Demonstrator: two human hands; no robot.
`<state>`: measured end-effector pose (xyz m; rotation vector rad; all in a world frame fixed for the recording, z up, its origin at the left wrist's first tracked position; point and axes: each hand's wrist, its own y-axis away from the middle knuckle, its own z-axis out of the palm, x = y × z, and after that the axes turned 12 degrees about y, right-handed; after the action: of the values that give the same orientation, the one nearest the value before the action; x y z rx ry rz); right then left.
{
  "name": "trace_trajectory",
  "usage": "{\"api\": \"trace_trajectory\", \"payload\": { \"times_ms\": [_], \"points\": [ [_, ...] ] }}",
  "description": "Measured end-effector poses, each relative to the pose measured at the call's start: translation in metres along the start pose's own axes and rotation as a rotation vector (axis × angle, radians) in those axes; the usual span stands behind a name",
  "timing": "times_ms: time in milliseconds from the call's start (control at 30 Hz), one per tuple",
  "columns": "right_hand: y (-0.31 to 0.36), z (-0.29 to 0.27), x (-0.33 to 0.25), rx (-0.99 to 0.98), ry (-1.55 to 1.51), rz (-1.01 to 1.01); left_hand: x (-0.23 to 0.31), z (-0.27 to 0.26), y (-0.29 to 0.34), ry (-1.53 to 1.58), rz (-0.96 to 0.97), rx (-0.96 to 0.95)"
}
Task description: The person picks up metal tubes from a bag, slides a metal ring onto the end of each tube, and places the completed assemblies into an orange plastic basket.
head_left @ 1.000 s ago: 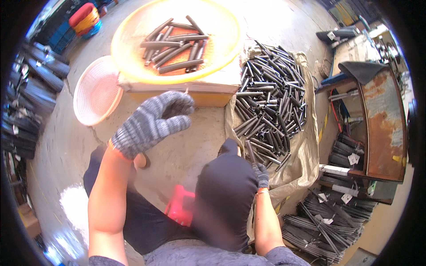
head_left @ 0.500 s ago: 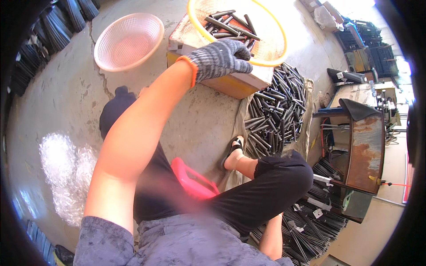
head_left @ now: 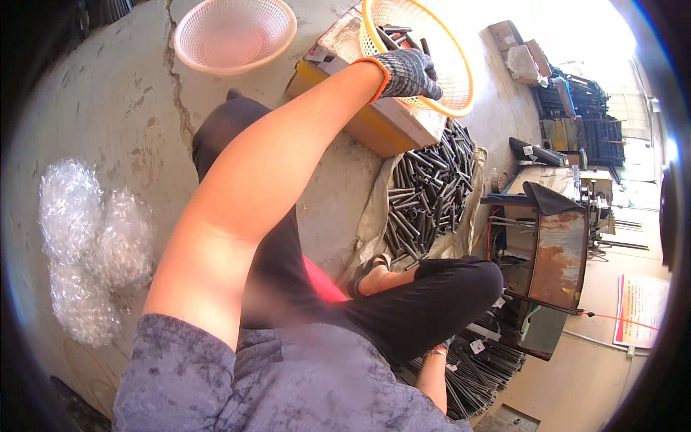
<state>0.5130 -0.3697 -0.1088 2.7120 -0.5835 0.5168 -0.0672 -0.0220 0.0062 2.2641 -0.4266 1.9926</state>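
My left hand (head_left: 412,74), in a grey knitted glove with an orange cuff, reaches forward at the near rim of a yellow-rimmed plastic basket (head_left: 461,85). Its fingers are curled and closed at the rim, partly hidden by the glove's back. Short black tubes (head_left: 394,36) lie inside the basket, which leans to the right on a cardboard box (head_left: 403,129). My right hand (head_left: 445,345) is low at the right, beside my bent knee. An orange cuff shows at its wrist, but the leg hides its fingers.
A heap of short black tubes (head_left: 432,189) lies on a cloth right of the box. A pale pink basket (head_left: 234,34) stands at the far left. Clear plastic bundles (head_left: 90,245) lie left. A rusty metal machine (head_left: 561,248) and long black rods (head_left: 479,378) are at the right.
The view has shifted. My left thumb and fingers, spread apart before, are now curled in. The basket tilts more to the right, showing its left wall. My right hand's cuff has come into view.
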Motion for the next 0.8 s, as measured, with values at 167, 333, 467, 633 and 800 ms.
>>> {"api": "trace_trajectory", "payload": {
  "times_ms": [167,333,467,633,800],
  "points": [
    [-0.029,-0.007,0.005,0.255,0.454,-0.342,0.006,-0.001,0.001,-0.028,0.103,0.037],
    [-0.086,-0.021,0.059,0.344,-0.251,-0.52,0.009,-0.003,0.003,0.038,0.088,0.073],
    [-0.077,-0.158,-0.05,0.121,-1.598,0.162,0.009,-0.01,0.005,-0.017,0.036,0.087],
    [-0.134,-0.282,-0.094,0.197,-1.694,-0.391,0.003,-0.005,-0.002,-0.075,0.101,0.091],
    [-0.121,-0.369,-0.229,0.128,-0.829,-1.112,-0.002,0.025,-0.01,-0.283,0.593,0.291]
  ]
}}
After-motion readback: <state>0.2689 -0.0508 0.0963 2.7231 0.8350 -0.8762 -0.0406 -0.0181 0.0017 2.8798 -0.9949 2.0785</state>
